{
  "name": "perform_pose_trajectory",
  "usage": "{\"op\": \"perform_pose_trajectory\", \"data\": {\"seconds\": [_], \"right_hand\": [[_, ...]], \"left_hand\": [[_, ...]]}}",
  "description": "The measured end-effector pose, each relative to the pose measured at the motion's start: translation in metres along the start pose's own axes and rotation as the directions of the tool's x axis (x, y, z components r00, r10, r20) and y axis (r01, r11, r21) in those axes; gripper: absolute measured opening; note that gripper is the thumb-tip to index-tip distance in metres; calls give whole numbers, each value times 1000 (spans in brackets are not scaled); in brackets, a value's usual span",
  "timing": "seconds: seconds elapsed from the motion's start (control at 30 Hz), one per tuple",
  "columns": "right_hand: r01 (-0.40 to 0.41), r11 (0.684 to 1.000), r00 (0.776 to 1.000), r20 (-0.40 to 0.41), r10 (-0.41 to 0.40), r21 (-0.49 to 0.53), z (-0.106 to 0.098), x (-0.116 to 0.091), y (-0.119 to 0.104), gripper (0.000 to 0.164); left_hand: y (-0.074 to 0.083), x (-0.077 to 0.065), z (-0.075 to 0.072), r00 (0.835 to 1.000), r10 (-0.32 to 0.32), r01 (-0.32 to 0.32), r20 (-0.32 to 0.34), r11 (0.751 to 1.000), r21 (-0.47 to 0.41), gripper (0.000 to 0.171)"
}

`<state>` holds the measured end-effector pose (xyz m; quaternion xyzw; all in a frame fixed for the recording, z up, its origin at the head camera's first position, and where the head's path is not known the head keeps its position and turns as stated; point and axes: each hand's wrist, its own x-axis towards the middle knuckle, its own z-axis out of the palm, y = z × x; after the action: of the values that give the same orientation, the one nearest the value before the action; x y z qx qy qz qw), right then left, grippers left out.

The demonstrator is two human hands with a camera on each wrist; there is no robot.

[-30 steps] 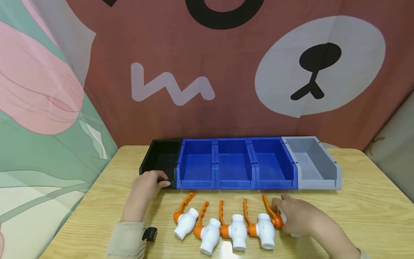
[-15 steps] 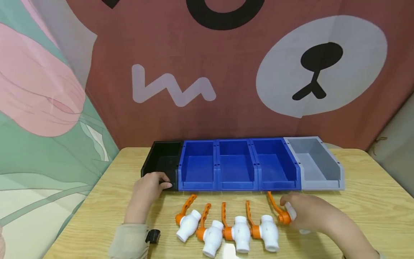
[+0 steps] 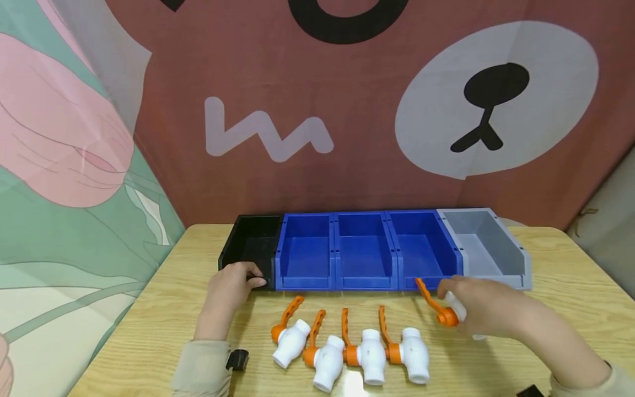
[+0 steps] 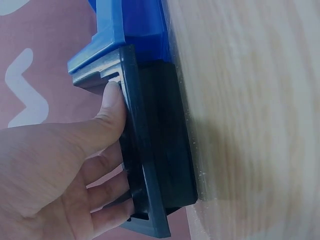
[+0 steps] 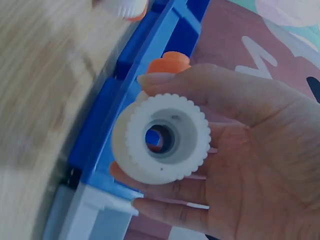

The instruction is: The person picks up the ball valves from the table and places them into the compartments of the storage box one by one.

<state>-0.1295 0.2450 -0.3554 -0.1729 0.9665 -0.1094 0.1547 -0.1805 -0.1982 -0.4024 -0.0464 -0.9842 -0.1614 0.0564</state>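
Note:
My left hand (image 3: pixel 232 285) grips the front wall of the black bin (image 3: pixel 255 237). In the left wrist view the thumb lies on the bin's rim (image 4: pixel 137 110) and the other fingers reach behind it. My right hand (image 3: pixel 488 309) holds a white ball valve (image 5: pixel 162 140) with an orange handle (image 3: pixel 430 296), raised off the table in front of the right blue bin (image 3: pixel 428 283). The right wrist view looks into the valve's ribbed open end; the hand hides much of it in the head view. Several like valves (image 3: pixel 371 357) lie in a row on the table.
Two more blue bins (image 3: pixel 305 283) (image 3: pixel 366 283) stand between the black one and the right blue one. A grey bin (image 3: pixel 501 282) ends the row at the right. The wooden table (image 3: pixel 154 331) meets a printed cloth backdrop (image 3: pixel 347 165) behind.
My right hand has lifted the rightmost valve off the table and carried it up and right, toward the bins. The left hand stays on the black bin; the head view has shifted slightly.

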Motion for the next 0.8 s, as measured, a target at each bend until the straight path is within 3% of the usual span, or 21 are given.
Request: {"op": "perform_pose_trajectory", "data": {"seconds": [0.53, 0.8], "right_hand": [[20, 998, 1000, 6, -20, -57, -32, 8, 46, 50], [79, 993, 996, -40, -82, -88, -41, 13, 65, 46]], "left_hand": [[-2, 1, 1, 1000, -7, 7, -1, 1000, -12, 11], [-2, 2, 2, 1000, 0, 0, -10, 1000, -18, 10]]}}
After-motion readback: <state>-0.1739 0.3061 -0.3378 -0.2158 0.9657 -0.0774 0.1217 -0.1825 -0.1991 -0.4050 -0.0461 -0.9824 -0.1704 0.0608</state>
